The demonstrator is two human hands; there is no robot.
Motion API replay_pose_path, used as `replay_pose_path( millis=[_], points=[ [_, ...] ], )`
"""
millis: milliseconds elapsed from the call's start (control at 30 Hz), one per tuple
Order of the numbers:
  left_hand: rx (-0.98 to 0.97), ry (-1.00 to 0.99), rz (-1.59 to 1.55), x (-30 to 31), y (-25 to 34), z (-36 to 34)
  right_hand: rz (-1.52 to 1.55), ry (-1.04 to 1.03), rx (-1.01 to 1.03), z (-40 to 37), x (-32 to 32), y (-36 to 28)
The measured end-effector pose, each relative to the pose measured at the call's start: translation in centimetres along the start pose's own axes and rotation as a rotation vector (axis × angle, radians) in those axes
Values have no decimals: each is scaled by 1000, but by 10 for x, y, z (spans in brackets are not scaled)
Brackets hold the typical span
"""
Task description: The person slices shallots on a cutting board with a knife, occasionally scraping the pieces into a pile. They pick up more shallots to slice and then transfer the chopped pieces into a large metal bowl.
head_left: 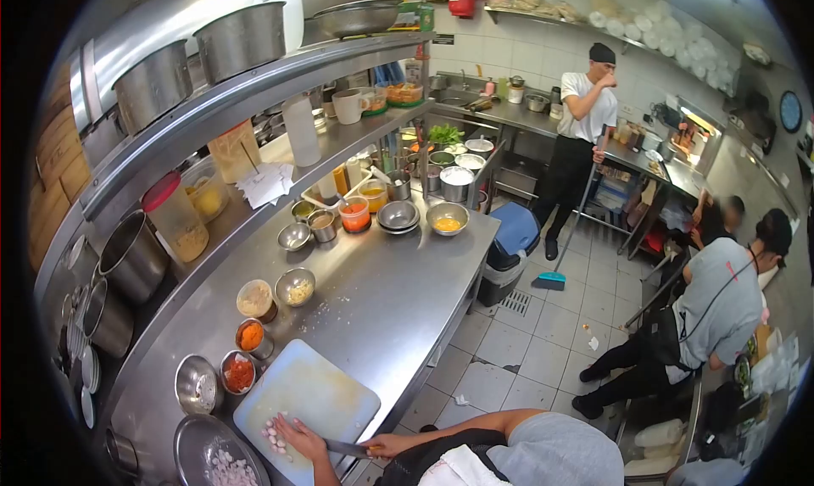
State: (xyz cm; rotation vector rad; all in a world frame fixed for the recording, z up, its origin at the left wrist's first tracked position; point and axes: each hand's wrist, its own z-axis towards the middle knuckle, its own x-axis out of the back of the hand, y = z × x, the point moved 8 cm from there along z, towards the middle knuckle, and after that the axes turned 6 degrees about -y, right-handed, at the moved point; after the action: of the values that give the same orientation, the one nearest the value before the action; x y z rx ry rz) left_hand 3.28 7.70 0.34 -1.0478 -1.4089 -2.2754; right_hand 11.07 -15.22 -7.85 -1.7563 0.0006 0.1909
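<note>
On the steel counter lies a pale cutting board (318, 380) with small pinkish-white pieces (274, 439) at its lower left. My left hand (298, 438) rests beside these pieces, fingers stretched out over the board. My right hand (386, 445) is wrapped round the handle of a knife (346, 448), whose blade points left toward my left hand at the board's lower edge. A large metal bowl (212, 452) with more pale pieces stands left of the board. Close by are small bowls of red food (238, 372) and orange food (250, 336).
Bowls and containers line the counter (373, 295), including a bowl of yellow liquid (448, 221). Shelves with pots (242, 41) overhang it. A blue-lidded bin (513, 231) stands past its end. One person (585, 113) holds a broom; another (721, 291) bends at the right.
</note>
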Motion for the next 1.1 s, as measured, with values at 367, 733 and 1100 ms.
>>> replay_pose_path(
  millis=[367,733,1100],
  points=[
    [-257,262,-215,147,66,54,-44,140,-37,-9,-76,-145],
    [-143,119,-13,342,-188,69,-150,70,38,-2,-164,-157],
    [-76,166,-247,346,-207,39,-747,1010,76,-57,-81,-139]
  ],
)
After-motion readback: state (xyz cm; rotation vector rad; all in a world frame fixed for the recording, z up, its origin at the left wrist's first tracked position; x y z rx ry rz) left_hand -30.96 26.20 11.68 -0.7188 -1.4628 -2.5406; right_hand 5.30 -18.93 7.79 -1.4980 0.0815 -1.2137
